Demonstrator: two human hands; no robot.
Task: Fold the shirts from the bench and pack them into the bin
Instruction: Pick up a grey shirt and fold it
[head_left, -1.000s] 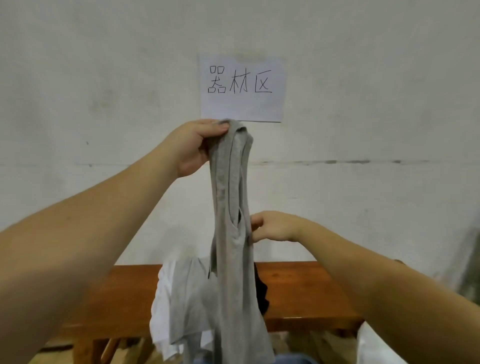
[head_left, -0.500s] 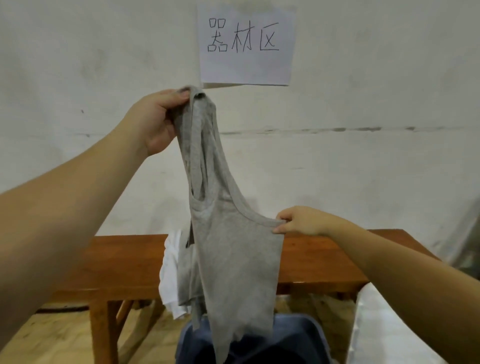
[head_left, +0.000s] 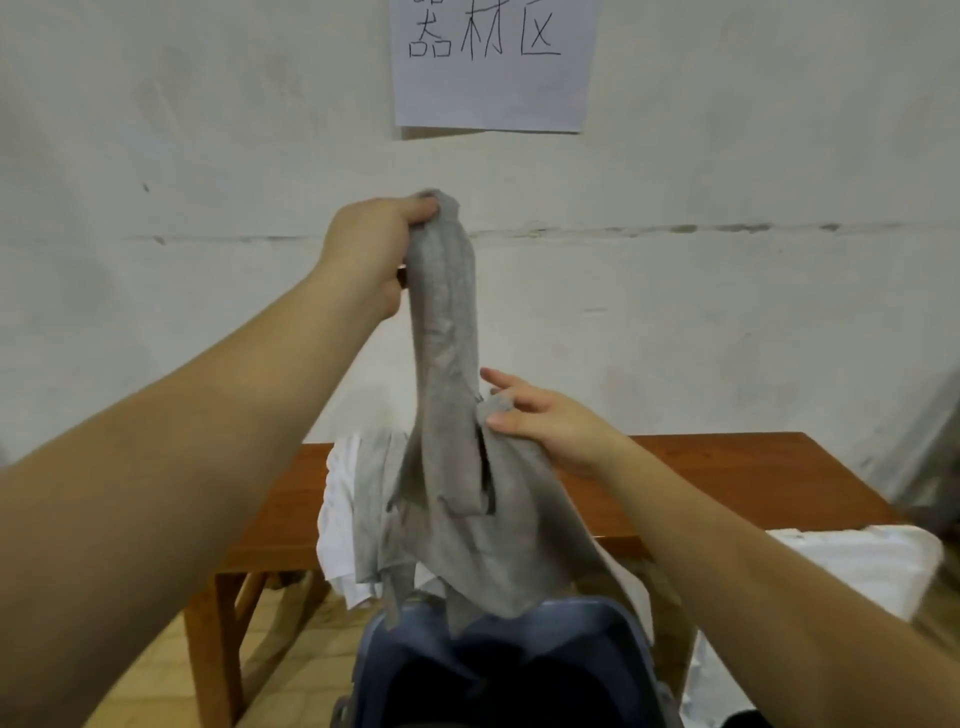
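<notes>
Against pale wall, left hand (head_left: 371, 249) fingers clench gray shirt (head_left: 457, 415); right hand (head_left: 545, 423) fingers pinch its edge.

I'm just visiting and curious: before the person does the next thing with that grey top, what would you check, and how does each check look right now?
1. Left hand grips the top of the grey top: ok.
2. Right hand pinches its side edge: ok.
3. Grey top folded flat: not ok, it hangs bunched.
4. Blue bin sits right below the top: ok.
5. Room left in the bin: cannot tell, its inside is dark.
6. More clothes waiting on the bench: ok.
</notes>
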